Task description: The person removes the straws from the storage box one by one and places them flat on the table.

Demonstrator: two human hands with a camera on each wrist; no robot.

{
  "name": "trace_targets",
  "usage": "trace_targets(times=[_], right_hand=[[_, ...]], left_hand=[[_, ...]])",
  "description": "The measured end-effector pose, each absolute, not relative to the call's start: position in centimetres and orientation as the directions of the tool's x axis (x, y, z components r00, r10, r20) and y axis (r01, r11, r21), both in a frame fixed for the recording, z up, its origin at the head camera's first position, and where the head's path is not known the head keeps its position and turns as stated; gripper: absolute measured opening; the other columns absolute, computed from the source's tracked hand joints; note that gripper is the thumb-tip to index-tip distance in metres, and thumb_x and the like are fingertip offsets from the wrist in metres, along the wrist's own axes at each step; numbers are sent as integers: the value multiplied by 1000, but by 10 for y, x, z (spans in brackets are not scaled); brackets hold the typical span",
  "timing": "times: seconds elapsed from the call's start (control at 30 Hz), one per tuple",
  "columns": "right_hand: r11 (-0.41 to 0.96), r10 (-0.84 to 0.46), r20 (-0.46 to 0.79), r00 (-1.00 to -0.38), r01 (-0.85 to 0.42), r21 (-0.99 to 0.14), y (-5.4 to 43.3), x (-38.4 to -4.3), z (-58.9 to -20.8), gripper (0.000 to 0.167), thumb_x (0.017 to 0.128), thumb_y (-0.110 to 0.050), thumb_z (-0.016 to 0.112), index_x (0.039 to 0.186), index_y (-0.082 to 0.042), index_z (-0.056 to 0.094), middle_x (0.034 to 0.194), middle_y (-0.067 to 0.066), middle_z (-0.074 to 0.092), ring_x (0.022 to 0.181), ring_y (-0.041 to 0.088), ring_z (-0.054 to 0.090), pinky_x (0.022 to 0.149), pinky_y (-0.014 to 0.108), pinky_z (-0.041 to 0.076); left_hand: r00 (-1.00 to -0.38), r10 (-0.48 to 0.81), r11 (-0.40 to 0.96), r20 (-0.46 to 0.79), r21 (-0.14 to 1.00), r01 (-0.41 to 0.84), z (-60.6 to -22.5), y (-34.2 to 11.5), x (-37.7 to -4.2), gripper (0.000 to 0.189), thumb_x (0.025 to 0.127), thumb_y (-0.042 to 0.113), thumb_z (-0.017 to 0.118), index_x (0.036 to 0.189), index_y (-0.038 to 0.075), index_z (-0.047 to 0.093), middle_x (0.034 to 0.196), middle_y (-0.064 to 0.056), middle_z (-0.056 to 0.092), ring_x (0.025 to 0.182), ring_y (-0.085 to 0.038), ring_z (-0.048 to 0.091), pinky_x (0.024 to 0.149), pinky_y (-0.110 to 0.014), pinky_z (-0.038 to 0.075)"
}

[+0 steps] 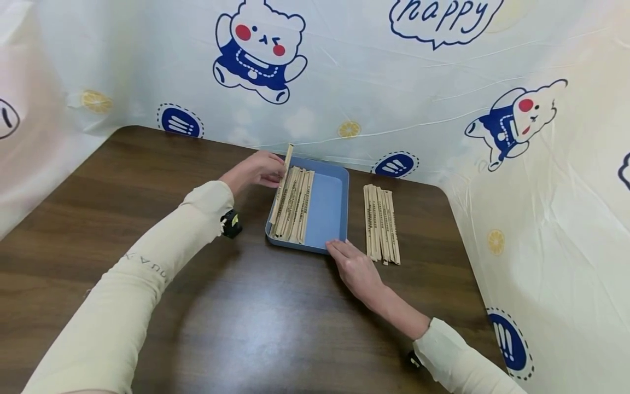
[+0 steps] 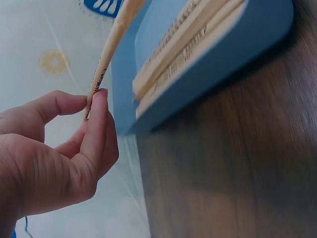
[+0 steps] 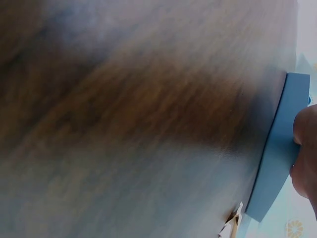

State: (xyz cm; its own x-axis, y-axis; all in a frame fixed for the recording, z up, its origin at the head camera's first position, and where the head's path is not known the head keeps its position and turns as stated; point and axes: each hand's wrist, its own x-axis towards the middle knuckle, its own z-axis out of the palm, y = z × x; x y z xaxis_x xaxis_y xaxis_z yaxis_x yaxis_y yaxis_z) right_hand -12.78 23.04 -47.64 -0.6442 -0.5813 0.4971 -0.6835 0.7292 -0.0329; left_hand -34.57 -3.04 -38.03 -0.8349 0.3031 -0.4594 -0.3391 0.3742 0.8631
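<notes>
Paper-wrapped sticks (image 1: 297,205) lay side by side in the left part of a blue tray (image 1: 327,202), near the centre of the frame. Nearest my head camera, the left sleeve (image 1: 133,284) stretched up from the lower left and the right sleeve (image 1: 458,355) crossed the lower right corner, both over the dark wood tabletop (image 1: 246,323). Just right of centre, I had the right hand (image 1: 356,271) gripping the tray's near right corner; my right wrist view caught fingertips (image 3: 302,126) against the blue outer wall. To the right of the tray and apart from it, a second group of wrapped sticks (image 1: 381,224) lay in a loose row. A little left of centre, by the tray's left side, I had the left hand (image 1: 263,169) pinching one wrapped stick (image 1: 287,164) between thumb and fingers. It slanted, and in my left wrist view it ran from the fingertips to the top edge. Farthest off, a pale sheet (image 1: 339,82) printed with cartoon bears (image 1: 263,33) filled the upper frame.
</notes>
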Motion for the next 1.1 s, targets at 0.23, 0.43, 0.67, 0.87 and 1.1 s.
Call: trace_targets(times=[0.23,0.43,0.67,0.87,1.1], right_hand=[[721,-582,506,-636,-691,-40,231,-128,-477,38,85,11,71,123,6,67,120,19,68,112,30,65,99,45,49],[720,-585,503,-636,-692,-38,231,-128,-478,38,85,11,71,123,6,68,120,18,68,111,29,66,99,45,49],[722,-584,515,-627,-692,-24,231,-128,-477,38,84,11,71,122,6,68,120,18,68,111,28,66,99,44,50],[722,-586,516,-625,-691,-18,230,-127,-476,37,85,12,70,121,5,69,120,17,68,111,28,66,100,43,49],[717,-585,526,-618,-697,-22,231,-128,-477,38,84,12,72,121,5,69,119,18,68,110,29,66,98,44,50]], left_hand=[[-846,235,369,-479,849,-378,-393,-64,-345,44,97,2,55,141,0,48,108,-14,57,84,-21,62,77,-33,59],[-831,211,382,-515,826,-415,-406,-86,-341,48,97,2,54,144,-1,43,109,-14,54,89,-22,59,81,-34,59],[-825,173,379,-539,809,-449,-414,-100,-339,52,95,-3,54,145,-2,40,112,-16,51,93,-25,59,77,-33,60],[-830,180,400,-528,810,-429,-418,-107,-337,51,95,-4,52,144,-4,38,116,-19,49,106,-33,58,81,-36,59],[-838,162,411,-521,808,-423,-421,-111,-339,45,95,-4,53,139,-4,42,108,-17,52,95,-29,60,83,-39,59]])
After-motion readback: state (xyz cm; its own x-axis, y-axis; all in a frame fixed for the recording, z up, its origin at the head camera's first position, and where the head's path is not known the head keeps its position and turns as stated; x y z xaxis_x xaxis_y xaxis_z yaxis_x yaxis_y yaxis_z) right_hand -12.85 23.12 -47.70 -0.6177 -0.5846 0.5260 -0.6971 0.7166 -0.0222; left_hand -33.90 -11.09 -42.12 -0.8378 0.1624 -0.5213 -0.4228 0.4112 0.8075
